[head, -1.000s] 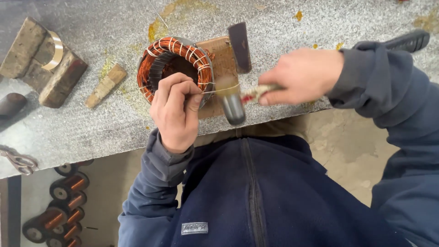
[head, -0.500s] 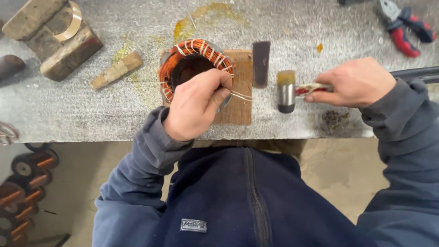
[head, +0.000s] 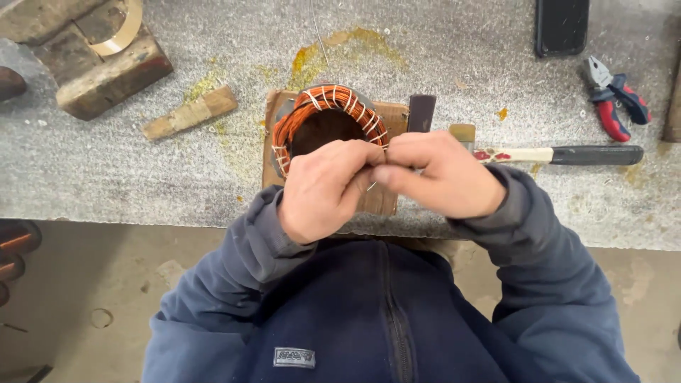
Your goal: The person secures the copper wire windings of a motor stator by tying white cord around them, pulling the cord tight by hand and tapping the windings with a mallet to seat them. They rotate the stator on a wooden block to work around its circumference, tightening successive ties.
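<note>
Our left hand (head: 323, 191) and right hand (head: 440, 177) meet at the near edge of the copper coil (head: 326, 120), fingertips pinched together on what looks like a thin string or wire; it is too fine to make out clearly. Both hands are closed in a pinch, not open. The coil, orange with pale lacing around its rim, sits on a brown board (head: 386, 117) on the grey bench (head: 142, 177), just beyond our knuckles. To do this well, we judge we should keep the strand taut, pull evenly with both hands and seat the tie snug against the winding without nicking the copper. Just right of the coil lies a hammer (head: 560, 154), and further right red-handled pliers (head: 613, 99). To the far left sit wooden blocks (head: 106, 71) and a smaller wood piece (head: 188, 113).
</note>
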